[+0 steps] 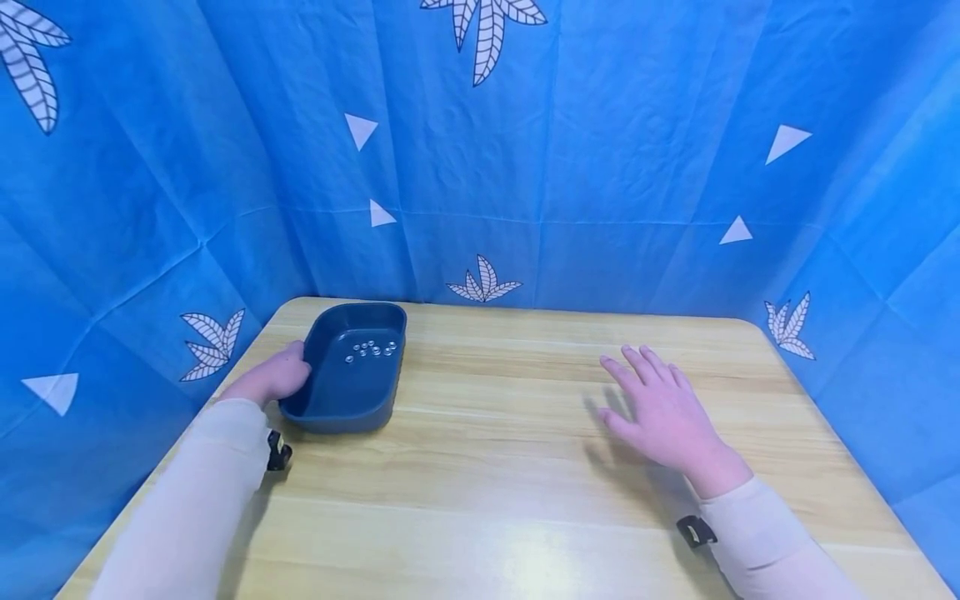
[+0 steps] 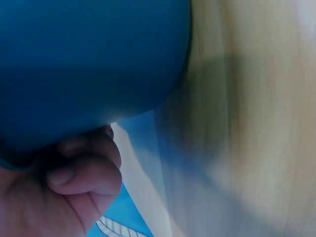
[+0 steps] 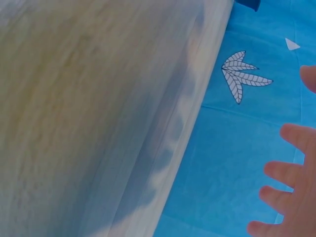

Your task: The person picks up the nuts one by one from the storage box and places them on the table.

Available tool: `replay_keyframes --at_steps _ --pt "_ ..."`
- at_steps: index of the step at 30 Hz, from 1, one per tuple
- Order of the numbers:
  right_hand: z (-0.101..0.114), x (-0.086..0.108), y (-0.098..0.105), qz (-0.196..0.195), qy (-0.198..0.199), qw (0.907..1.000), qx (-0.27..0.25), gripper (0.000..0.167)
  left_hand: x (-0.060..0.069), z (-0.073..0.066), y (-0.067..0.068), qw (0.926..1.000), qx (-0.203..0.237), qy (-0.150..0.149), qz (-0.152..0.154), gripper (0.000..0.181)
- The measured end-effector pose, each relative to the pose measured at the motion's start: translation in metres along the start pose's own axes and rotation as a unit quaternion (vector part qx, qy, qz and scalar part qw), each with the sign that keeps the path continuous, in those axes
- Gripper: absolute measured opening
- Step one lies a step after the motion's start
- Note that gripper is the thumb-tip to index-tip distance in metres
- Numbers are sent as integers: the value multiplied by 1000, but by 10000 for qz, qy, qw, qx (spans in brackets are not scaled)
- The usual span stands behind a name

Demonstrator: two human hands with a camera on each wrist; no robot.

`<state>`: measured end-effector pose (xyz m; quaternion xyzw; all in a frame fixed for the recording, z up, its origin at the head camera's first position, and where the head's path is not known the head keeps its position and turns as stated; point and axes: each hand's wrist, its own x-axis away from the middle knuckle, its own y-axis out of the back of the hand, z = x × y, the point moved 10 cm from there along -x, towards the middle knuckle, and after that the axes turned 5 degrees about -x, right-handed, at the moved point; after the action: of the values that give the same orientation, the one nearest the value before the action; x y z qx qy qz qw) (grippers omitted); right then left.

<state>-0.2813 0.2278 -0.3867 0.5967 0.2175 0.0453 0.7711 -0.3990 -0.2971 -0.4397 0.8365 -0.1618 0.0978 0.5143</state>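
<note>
At the left of the head view stands a dark blue rectangular tray [image 1: 341,398] with rounded corners. Several small, shiny, ring-like pieces [image 1: 377,351] lie in its far half, too small to tell their kind. My left hand [image 1: 283,372] grips the tray's left wall; the left wrist view shows curled fingers [image 2: 94,175] against the outside of the blue wall [image 2: 98,64]. Whether the tray rests flat on the table cannot be told. Over the right part of the table hovers my right hand [image 1: 663,412], fingers spread and holding nothing, its shadow below.
A light wooden table [image 1: 487,450] with rounded far corners carries the tray. Blue cloth [image 1: 630,167] printed with white leaves and triangles hangs behind it and along both sides. Each sleeve has a small black device [image 1: 696,531] at the wrist.
</note>
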Motion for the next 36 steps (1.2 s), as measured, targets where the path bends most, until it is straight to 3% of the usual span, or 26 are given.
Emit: replay_keyframes --at_steps 7,16,29,36 --pt "2 1 0 -3 22 10000 -16 74 3 -25 -16 9996 190 -204 59 59" --pt "5 2 0 20 7 10000 -33 73 12 -64 -35 9981 68 -618 34 51" --pt "10 5 1 30 33 9999 -120 74 27 -114 -76 9960 76 -887 56 54" --pt "12 5 3 61 39 9999 -133 74 39 -136 -94 9962 184 -845 -29 50"
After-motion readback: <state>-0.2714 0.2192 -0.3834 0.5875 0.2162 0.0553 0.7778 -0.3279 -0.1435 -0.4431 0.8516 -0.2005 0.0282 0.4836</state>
